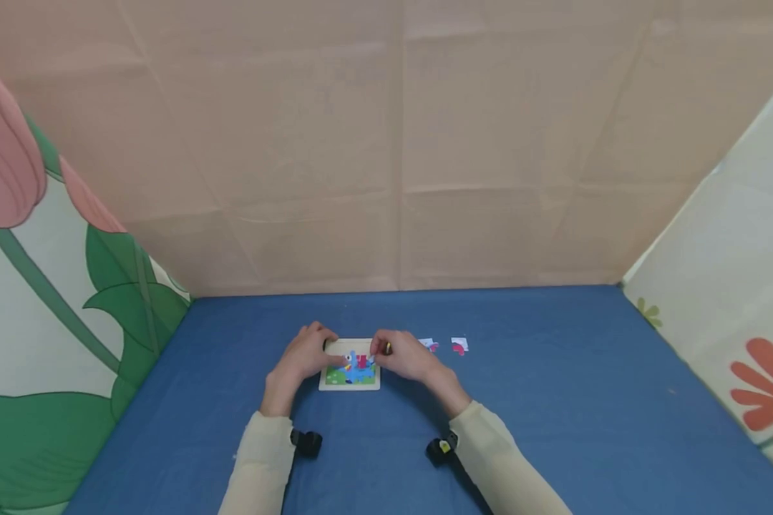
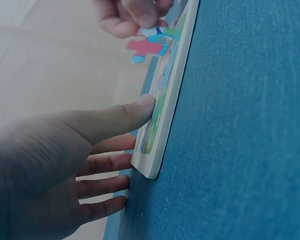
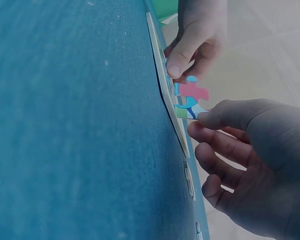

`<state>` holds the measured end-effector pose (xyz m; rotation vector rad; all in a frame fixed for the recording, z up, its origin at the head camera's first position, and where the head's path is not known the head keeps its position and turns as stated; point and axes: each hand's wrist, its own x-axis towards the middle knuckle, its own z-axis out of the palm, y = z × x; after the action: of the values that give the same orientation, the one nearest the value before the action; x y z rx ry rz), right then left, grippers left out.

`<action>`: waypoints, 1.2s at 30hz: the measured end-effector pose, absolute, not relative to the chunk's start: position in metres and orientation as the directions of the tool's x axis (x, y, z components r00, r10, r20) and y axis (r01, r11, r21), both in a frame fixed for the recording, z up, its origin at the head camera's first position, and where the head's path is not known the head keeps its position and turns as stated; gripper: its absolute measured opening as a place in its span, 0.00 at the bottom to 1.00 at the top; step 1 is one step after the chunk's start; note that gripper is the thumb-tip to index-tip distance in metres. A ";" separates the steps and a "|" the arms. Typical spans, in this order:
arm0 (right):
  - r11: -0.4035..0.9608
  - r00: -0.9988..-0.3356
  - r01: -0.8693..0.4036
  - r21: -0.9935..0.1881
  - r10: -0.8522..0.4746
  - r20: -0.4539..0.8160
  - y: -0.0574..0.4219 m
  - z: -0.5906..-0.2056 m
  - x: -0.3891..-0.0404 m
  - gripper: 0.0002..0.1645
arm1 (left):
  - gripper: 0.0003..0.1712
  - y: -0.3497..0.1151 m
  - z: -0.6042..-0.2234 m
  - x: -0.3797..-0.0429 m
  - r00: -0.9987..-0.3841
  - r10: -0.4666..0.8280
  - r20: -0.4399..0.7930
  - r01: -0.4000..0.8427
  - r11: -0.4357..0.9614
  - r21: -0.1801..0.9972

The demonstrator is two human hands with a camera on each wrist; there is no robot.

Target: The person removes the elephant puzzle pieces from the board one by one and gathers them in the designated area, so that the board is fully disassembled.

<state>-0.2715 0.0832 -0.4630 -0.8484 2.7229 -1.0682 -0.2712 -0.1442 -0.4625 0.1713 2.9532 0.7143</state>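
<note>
A wooden-framed jigsaw puzzle board (image 1: 350,387) lies on the table, its picture partly filled with blue, green and pink pieces. My left hand (image 1: 305,352) grips the board's left side, the thumb over its face and the fingers along the edge. At the board's right side my right hand (image 1: 404,353) pinches a white, blue and green puzzle piece (image 3: 192,110) between thumb and forefinger, raised at the board. Right beside that stands a pink puzzle piece (image 3: 194,91) with blue knobs. Whether the two are joined, I cannot tell.
Two loose puzzle pieces lie right of the board: one piece (image 1: 429,345) partly behind my right hand, another piece (image 1: 459,345) farther right. A blue cloth (image 1: 554,400) covers the table. A beige sheet (image 1: 386,143) hangs behind, with flower-printed panels (image 1: 715,286) at the sides.
</note>
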 end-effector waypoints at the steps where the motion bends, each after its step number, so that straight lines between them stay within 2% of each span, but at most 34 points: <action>1: 0.600 -0.840 -0.463 -0.652 -0.532 0.107 0.083 -0.463 -0.272 0.04 | 0.33 -0.144 -0.463 -0.271 -0.989 0.132 -0.069 0.086 0.884 0.460; 22: 0.601 -0.861 -0.442 -0.666 -0.494 0.126 0.090 -0.460 -0.271 0.03 | 0.34 -0.147 -0.461 -0.270 -0.991 0.101 -0.089 0.049 0.885 0.462; 36: 0.597 -0.863 -0.438 -0.672 -0.489 0.127 0.103 -0.459 -0.268 0.03 | 0.34 -0.145 -0.461 -0.270 -0.990 0.121 -0.077 0.073 0.888 0.453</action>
<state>-0.2677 0.1026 -0.4591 -0.7979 2.7443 -1.1247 -0.2695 -0.1453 -0.4614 0.1524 2.9523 0.7029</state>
